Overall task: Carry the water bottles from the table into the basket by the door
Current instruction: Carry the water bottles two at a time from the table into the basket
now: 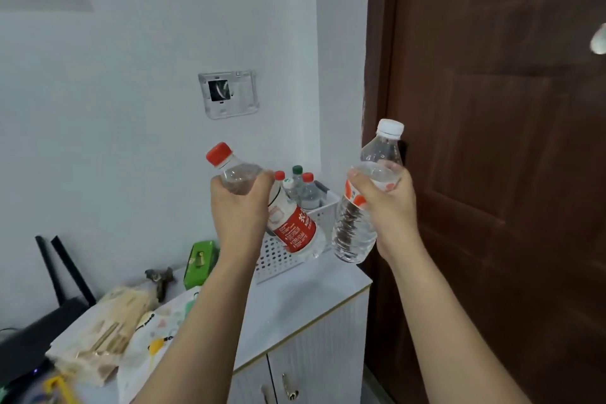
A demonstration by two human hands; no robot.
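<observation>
You hold one water bottle in each hand, both lifted off the cabinet and raised in front of the basket. The red-capped bottle sits in your left hand, fingers curled round its shoulder just below the cap; its long axis tilts hard, cap up and to the left, base pointing down and right over the basket's near rim. The white-capped bottle is in your right hand, fingers wrapped round the label band, nearly upright with only a slight lean, hanging just right of the basket, between it and the brown door.

The basket stands on the white tabletop at its far right corner, against the wall, with several bottles already upright inside. The left bottle looks nearer to going in: its base already hangs above the opening, so it likely needs righting and lowering. The right one probably has to shift left first.
</observation>
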